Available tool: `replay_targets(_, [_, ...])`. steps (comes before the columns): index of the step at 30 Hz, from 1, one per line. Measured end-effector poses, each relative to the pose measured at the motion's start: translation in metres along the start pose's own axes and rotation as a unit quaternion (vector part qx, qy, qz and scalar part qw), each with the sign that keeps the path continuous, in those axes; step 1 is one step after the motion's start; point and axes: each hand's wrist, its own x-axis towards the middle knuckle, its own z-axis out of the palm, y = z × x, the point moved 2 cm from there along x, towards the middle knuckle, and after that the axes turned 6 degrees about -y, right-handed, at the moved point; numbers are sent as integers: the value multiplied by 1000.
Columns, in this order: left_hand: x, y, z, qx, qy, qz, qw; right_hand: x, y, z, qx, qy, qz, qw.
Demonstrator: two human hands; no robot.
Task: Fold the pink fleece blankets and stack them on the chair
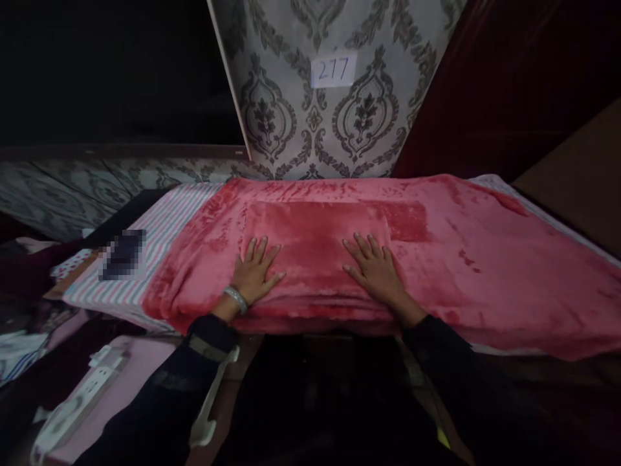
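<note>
A plush pink-red blanket [466, 272] covers most of the table, with a smooth rectangular area of it [310, 239] between my hands. My left hand [253, 273] lies palm down on the left side of that area, fingers spread, with a bracelet at the wrist. On the right side, my right hand [376, 268] also rests flat on the blanket, its fingers apart. Neither hand grips anything. Under the blanket's left edge shows a striped cloth [165, 223].
A pixelated dark object [123, 254] lies on the striped cloth at the left. A white power strip [87, 391] is at the lower left. Behind the table are a dark screen [116, 71], a patterned wall [315, 136] and a paper marked 277 [333, 69].
</note>
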Motion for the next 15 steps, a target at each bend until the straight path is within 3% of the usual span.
replay_targets(9, [1, -1, -3, 37, 4, 12, 999, 3, 4, -5, 9, 0, -3, 1000])
replay_targets(15, [-38, -18, 4, 29, 33, 52, 998, -45, 26, 0, 32, 8, -26, 999])
